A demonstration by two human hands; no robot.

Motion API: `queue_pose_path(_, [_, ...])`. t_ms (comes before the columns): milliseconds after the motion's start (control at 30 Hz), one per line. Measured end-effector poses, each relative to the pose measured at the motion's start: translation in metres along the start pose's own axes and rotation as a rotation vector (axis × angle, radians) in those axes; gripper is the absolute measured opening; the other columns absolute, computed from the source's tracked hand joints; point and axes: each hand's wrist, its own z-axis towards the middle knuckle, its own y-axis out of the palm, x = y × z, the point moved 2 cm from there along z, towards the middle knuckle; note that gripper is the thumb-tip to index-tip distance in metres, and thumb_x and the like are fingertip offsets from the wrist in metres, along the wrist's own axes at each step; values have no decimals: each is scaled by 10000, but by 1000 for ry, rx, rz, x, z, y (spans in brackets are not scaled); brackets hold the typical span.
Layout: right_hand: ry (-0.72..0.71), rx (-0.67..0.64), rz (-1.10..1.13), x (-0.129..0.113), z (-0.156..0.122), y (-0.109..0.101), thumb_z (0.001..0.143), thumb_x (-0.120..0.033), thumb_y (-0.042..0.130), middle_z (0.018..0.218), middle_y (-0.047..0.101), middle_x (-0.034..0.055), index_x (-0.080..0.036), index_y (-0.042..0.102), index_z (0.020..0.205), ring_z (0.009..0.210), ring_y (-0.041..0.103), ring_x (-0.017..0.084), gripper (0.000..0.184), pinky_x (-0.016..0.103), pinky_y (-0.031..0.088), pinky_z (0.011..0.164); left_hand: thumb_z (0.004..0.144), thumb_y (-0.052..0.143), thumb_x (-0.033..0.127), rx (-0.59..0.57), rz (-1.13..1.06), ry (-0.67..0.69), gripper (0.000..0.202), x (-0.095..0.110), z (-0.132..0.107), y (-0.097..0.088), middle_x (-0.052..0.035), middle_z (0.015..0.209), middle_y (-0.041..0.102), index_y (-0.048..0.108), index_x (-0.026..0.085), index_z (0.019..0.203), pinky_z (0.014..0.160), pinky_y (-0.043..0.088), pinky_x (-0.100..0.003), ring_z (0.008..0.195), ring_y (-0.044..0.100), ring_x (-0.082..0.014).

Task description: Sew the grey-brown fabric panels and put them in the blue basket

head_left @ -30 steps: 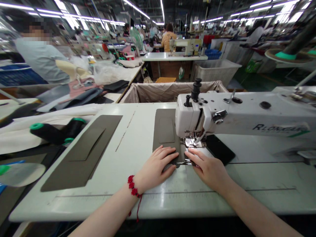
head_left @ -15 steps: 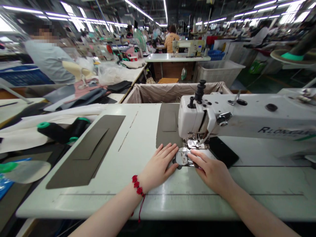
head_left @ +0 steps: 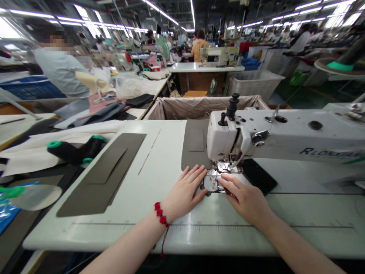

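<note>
With my wrists low over the table (head_left: 159, 163), I'd do best to bear down lightly and evenly, guiding rather than tugging, so the cloth runs straight under the foot. My left hand (head_left: 185, 194) lies palm down, its four fingers close together, thumb spread wide, gripping nothing that I can see. Those tips reach the near edge of the gray cloth (head_left: 196, 160); whether they press on it or just short of it, I can't tell. My right hand (head_left: 246, 199) is loosely curved, index tip over the metal plate (head_left: 211, 183); its underside is hidden, so I can't say if it holds anything. That tip is near the foot (head_left: 225, 167), so I should mind the needle. The cloth lies beyond my left fingers, left of the foot and partly behind the sewing machine's head (head_left: 219, 140), a flat patch (head_left: 196, 139) on its farther part.
</note>
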Motion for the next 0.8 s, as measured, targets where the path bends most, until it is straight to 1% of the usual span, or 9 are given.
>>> queue_pose_path(133, [-5,16,-1,0,0,0,894,-177,501,1459,462,7,-309,468,1390,955,664,181,514,315,552,791,981,396,476,15,-17,-9,589,1,-1,-2,0,1572,228,217,279,1506,1217,153,-445,1463,157,-203])
queue_pose_path(333, [-6,26,-10,-1,0,-1,891,-180,507,1447,476,3,-312,476,1383,974,662,179,510,310,556,762,969,423,486,34,-28,-19,649,-1,-1,-2,-13,1582,192,164,259,1519,1218,153,-444,1469,116,-211])
queue_pose_path(567, [0,36,2,-3,1,-3,891,-185,502,1424,501,27,-300,492,1374,1018,645,189,497,315,545,798,964,414,507,80,-27,-10,658,-3,-2,2,-59,1577,208,184,233,1516,1202,203,-456,1463,147,-232])
queue_pose_path(700, [10,55,19,-6,1,-5,902,-198,493,1414,511,33,-295,510,1361,1029,641,185,469,319,539,821,965,394,523,91,1,7,674,-3,-2,6,-87,1578,192,175,204,1517,1193,213,-450,1463,143,-236])
queue_pose_path(767, [12,65,29,-7,0,-6,911,-202,485,1413,513,29,-295,514,1359,1051,632,185,458,324,530,850,959,394,543,101,33,17,696,-1,-2,6,-98,1568,227,181,182,1514,1189,210,-445,1458,169,-236])
queue_pose_path(800, [12,71,34,-7,-1,-7,914,-202,481,1411,516,28,-295,515,1359,1063,627,185,455,326,524,866,955,396,554,115,57,10,696,1,-2,4,-99,1552,275,198,183,1508,1185,206,-449,1449,209,-238])
